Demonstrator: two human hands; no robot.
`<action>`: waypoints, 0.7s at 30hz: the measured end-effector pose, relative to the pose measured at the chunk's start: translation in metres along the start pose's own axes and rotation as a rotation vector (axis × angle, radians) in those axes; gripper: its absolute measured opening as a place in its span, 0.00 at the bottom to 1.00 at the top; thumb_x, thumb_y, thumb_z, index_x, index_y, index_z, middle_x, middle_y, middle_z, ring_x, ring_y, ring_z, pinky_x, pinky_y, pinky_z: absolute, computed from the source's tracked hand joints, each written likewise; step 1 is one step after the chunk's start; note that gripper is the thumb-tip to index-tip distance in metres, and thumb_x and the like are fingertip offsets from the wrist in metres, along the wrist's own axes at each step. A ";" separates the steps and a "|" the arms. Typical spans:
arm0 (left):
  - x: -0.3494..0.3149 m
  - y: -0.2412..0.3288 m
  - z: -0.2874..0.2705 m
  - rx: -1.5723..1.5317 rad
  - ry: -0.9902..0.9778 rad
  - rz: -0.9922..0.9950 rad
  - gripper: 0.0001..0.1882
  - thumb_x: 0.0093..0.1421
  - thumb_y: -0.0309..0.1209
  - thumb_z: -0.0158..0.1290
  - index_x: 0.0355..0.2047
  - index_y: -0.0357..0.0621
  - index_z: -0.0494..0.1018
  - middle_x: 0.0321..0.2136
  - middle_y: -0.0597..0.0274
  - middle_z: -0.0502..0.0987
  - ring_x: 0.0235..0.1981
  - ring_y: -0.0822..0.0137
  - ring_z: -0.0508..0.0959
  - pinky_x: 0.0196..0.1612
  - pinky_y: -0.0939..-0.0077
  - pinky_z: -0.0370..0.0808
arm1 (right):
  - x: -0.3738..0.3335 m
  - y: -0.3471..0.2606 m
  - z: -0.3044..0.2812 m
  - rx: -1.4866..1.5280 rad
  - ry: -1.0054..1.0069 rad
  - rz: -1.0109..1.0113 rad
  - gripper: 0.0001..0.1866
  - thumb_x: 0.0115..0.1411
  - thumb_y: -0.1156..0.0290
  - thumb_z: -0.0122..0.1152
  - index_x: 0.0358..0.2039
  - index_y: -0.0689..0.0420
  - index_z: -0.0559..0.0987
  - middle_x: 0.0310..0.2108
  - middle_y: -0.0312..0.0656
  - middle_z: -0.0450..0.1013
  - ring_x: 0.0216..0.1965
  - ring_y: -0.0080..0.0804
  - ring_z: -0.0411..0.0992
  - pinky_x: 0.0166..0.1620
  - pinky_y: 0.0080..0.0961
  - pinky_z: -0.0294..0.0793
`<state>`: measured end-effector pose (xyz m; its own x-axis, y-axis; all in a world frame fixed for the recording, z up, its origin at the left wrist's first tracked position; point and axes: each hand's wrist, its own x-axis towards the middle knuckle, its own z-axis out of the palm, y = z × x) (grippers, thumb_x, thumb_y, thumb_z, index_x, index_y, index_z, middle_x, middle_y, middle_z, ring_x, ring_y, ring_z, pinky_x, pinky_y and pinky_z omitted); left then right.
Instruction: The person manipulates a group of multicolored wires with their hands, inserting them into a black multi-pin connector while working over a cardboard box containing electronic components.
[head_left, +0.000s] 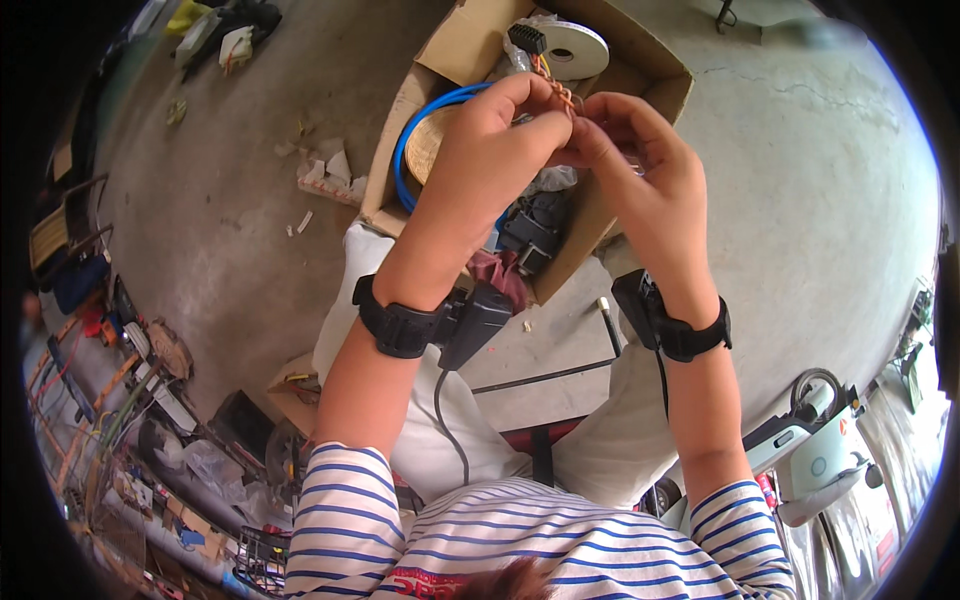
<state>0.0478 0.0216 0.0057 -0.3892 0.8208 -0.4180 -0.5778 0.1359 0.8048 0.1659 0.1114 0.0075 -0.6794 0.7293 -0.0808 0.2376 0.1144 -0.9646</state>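
Note:
My left hand [505,135] and my right hand [655,170] meet above an open cardboard box [645,60]. Between their closed fingertips is a bundle of twisted copper-coloured and coloured wires [562,93]. A black plug connector [527,39] sits at the far end of the bundle, beyond my left fingers. My left thumb and forefinger pinch the wires, and my right thumb and fingers press together at their near end. The fingers hide the exact wire ends. Each wrist wears a black strap with a device on it.
Inside the box lie a white reel [578,50], a blue hose coil [401,165], black mechanical parts [537,225] and a dark red cloth [500,278]. Broken packaging [330,172] litters the floor at left. Assorted clutter stands lower left; a grey-white scooter-like machine [820,460] is at lower right.

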 end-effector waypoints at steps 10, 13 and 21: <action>0.001 0.011 -0.015 -0.010 -0.066 -0.077 0.09 0.64 0.32 0.46 0.33 0.40 0.71 0.28 0.65 0.75 0.29 0.71 0.78 0.37 0.77 0.76 | 0.006 -0.010 0.007 0.443 -0.127 0.303 0.11 0.60 0.70 0.58 0.39 0.64 0.76 0.29 0.34 0.75 0.31 0.15 0.71 0.34 0.13 0.69; -0.006 0.018 -0.018 0.001 -0.076 -0.093 0.09 0.64 0.32 0.44 0.33 0.39 0.71 0.27 0.65 0.74 0.28 0.72 0.78 0.36 0.77 0.75 | 0.006 -0.012 0.016 0.440 -0.128 0.271 0.10 0.61 0.72 0.54 0.41 0.64 0.73 0.26 0.34 0.73 0.27 0.14 0.69 0.30 0.12 0.66; -0.023 0.023 -0.025 0.509 -0.073 -0.023 0.07 0.59 0.26 0.47 0.24 0.36 0.67 0.22 0.74 0.68 0.26 0.82 0.68 0.32 0.84 0.69 | 0.000 -0.020 0.032 0.574 -0.175 0.354 0.04 0.61 0.75 0.47 0.36 0.59 0.69 0.22 0.28 0.65 0.23 0.10 0.59 0.24 0.12 0.56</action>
<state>0.0256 -0.0074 0.0235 -0.3191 0.8482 -0.4227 -0.1565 0.3927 0.9063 0.1390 0.0879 0.0192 -0.7421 0.5323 -0.4074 0.0934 -0.5198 -0.8492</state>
